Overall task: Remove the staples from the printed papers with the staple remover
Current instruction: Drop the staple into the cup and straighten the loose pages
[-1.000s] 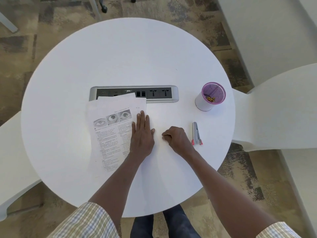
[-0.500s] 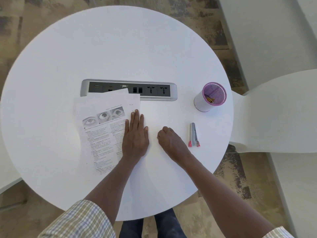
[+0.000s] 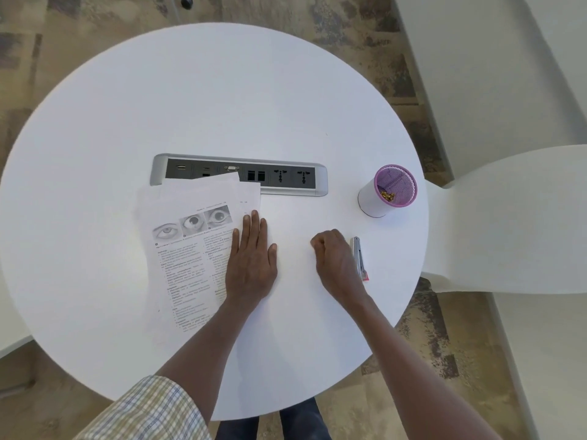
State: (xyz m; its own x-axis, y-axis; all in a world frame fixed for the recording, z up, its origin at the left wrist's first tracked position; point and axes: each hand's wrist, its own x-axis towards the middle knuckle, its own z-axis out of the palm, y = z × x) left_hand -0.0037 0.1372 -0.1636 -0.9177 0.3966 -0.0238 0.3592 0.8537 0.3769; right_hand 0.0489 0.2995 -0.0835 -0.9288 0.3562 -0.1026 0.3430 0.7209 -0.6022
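item: printed papers (image 3: 190, 249) under my flat, straight-fingered left hand (image 3: 251, 265); staple remover (image 3: 359, 258) on table (image 3: 222, 106) just beside my right hand (image 3: 333, 262), fingers curled, grasping nothing; risk: sheets sliding or tearing if left hand's pressure slackens

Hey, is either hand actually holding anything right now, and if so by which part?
Nothing is gripped. The left hand lies flat, pressing the printed papers near their right edge. The right hand is curled on the table beside the staple remover, not holding it.
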